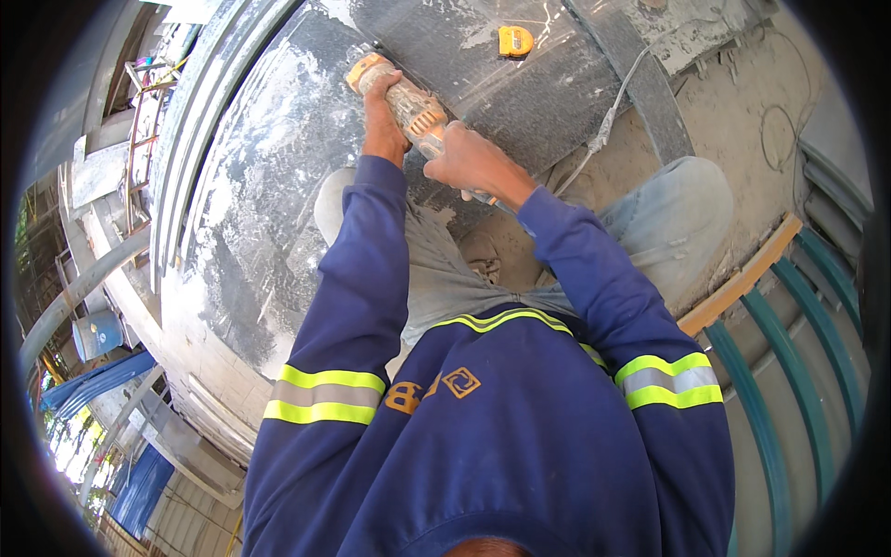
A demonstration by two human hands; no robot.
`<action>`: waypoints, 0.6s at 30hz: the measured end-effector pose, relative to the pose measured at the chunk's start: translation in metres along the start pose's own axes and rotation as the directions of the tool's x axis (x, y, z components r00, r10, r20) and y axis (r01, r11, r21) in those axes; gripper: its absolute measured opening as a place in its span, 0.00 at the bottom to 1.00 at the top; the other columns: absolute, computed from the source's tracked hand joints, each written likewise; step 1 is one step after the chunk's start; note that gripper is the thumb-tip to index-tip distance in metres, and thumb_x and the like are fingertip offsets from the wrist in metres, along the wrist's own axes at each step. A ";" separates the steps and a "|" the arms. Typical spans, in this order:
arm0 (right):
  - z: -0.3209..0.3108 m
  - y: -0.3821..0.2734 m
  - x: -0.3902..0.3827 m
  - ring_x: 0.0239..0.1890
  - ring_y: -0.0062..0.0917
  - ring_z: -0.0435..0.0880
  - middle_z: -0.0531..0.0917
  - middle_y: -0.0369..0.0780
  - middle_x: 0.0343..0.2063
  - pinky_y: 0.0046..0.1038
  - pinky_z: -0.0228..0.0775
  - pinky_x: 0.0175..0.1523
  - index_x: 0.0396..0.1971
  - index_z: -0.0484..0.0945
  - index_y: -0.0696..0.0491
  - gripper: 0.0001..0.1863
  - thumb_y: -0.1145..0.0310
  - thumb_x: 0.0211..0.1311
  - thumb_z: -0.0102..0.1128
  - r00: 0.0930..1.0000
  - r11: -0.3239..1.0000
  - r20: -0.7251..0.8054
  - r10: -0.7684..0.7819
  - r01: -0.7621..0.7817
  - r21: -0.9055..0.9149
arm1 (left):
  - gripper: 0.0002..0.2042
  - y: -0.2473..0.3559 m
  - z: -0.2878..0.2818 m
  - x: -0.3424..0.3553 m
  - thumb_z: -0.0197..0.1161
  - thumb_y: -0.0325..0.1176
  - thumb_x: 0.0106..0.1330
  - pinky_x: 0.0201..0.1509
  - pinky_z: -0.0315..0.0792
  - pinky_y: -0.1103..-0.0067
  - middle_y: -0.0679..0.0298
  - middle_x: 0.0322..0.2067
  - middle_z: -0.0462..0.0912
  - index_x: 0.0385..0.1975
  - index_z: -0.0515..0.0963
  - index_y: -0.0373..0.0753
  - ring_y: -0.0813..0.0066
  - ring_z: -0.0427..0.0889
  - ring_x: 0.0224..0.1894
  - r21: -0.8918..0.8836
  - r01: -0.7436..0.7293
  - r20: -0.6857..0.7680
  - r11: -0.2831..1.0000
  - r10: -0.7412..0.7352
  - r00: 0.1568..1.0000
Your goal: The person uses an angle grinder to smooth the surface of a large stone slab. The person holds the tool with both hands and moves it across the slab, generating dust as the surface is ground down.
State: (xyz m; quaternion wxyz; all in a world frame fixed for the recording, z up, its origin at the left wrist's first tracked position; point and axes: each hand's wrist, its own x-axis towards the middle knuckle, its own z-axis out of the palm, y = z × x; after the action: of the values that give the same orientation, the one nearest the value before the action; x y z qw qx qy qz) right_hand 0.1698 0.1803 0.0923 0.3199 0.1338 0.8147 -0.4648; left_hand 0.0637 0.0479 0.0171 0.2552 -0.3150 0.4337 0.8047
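Observation:
Both of my hands hold a dusty orange angle grinder (413, 110) over a dark stone slab (520, 102). My left hand (382, 121) is wrapped round the body near the head of the tool. Farther back, my right hand (473, 162) grips the rear handle. The grinder's head points to the far left, close to the slab; its disc is not clearly visible. A yellow tape measure (515, 41) lies on the slab beyond my right hand.
A pale power cord (608, 116) runs from near my right hand to the far right. Dusty ground (742, 121) lies at right, with a teal slatted frame (789, 353) having a wooden edge (738, 278). Left, beyond whitish-stained stone, are metal rails (200, 102) and a blue bucket (97, 334).

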 end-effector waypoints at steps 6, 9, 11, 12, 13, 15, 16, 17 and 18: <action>0.008 0.007 0.024 0.20 0.37 0.86 0.83 0.56 0.24 0.35 0.77 0.25 0.35 0.75 0.75 0.24 0.65 0.49 0.64 0.993 0.994 -0.038 -0.109 0.110 0.023 | 0.24 0.009 -0.008 0.020 0.63 0.40 0.59 0.39 0.82 0.54 0.45 0.31 0.79 0.49 0.67 0.29 0.48 0.84 0.32 0.069 -0.039 0.057 0.997 0.035 0.998; 0.007 0.003 0.027 0.20 0.37 0.86 0.83 0.56 0.24 0.36 0.77 0.25 0.34 0.75 0.75 0.23 0.66 0.49 0.63 0.994 0.995 -0.024 -0.104 0.104 -0.002 | 0.24 0.010 -0.011 0.024 0.63 0.40 0.60 0.39 0.82 0.54 0.46 0.32 0.79 0.49 0.67 0.29 0.47 0.84 0.33 0.058 -0.038 0.061 0.998 0.034 0.998; 0.006 0.006 0.018 0.20 0.37 0.86 0.83 0.56 0.25 0.36 0.77 0.25 0.37 0.74 0.75 0.24 0.66 0.49 0.63 0.996 0.996 -0.017 -0.087 0.087 0.012 | 0.24 0.004 -0.013 0.020 0.63 0.40 0.60 0.39 0.82 0.54 0.46 0.32 0.79 0.49 0.67 0.29 0.47 0.84 0.33 0.045 -0.051 0.076 0.998 0.048 0.996; 0.006 0.006 0.014 0.20 0.37 0.86 0.83 0.56 0.25 0.36 0.77 0.24 0.38 0.74 0.76 0.25 0.66 0.49 0.63 0.996 0.997 -0.032 -0.078 0.078 -0.003 | 0.23 0.002 -0.012 0.018 0.63 0.40 0.60 0.39 0.82 0.55 0.46 0.32 0.79 0.49 0.67 0.29 0.48 0.84 0.33 0.039 -0.046 0.070 0.998 0.043 0.997; 0.006 0.008 0.010 0.20 0.37 0.86 0.83 0.56 0.26 0.35 0.77 0.24 0.39 0.73 0.76 0.26 0.66 0.49 0.63 0.997 0.998 -0.047 -0.069 0.068 -0.018 | 0.23 -0.001 -0.011 0.016 0.63 0.40 0.60 0.39 0.82 0.55 0.46 0.32 0.79 0.49 0.67 0.29 0.48 0.84 0.33 0.033 -0.041 0.063 0.999 0.039 0.997; 0.004 0.005 0.006 0.26 0.40 0.87 0.84 0.59 0.29 0.37 0.78 0.31 0.43 0.72 0.76 0.29 0.65 0.49 0.64 0.999 0.999 -0.028 -0.032 0.031 -0.028 | 0.23 -0.003 -0.007 0.009 0.63 0.40 0.60 0.39 0.82 0.55 0.45 0.32 0.79 0.48 0.68 0.28 0.48 0.84 0.32 0.036 -0.036 0.037 0.999 0.034 0.999; 0.001 0.004 0.005 0.32 0.44 0.88 0.84 0.60 0.32 0.39 0.79 0.38 0.45 0.71 0.76 0.31 0.63 0.49 0.65 1.000 1.000 0.003 -0.002 0.002 -0.027 | 0.23 -0.004 -0.004 0.006 0.63 0.40 0.60 0.39 0.82 0.55 0.45 0.31 0.79 0.48 0.68 0.28 0.49 0.84 0.32 0.043 -0.034 0.020 0.998 0.034 0.999; -0.001 0.002 0.004 0.39 0.48 0.89 0.84 0.62 0.35 0.41 0.80 0.45 0.48 0.71 0.76 0.34 0.62 0.48 0.66 0.999 0.999 0.034 0.028 -0.027 -0.029 | 0.24 -0.003 -0.002 0.005 0.63 0.40 0.60 0.39 0.82 0.56 0.45 0.31 0.79 0.48 0.68 0.28 0.49 0.84 0.32 0.049 -0.034 0.005 0.998 0.034 0.999; 0.000 0.002 0.004 0.32 0.44 0.87 0.84 0.60 0.32 0.39 0.78 0.37 0.46 0.71 0.76 0.32 0.63 0.49 0.65 1.000 1.000 0.013 0.005 -0.005 -0.016 | 0.21 -0.002 0.000 0.004 0.63 0.39 0.60 0.37 0.82 0.57 0.48 0.30 0.79 0.45 0.69 0.30 0.52 0.83 0.30 0.030 -0.022 -0.004 0.999 0.022 1.000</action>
State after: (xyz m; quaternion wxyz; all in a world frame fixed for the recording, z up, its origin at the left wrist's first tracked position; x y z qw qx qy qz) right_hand 0.1674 0.1814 0.0879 0.3276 0.1304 0.8158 -0.4585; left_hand 0.0620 0.0490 0.0127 0.2502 -0.3079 0.4496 0.8003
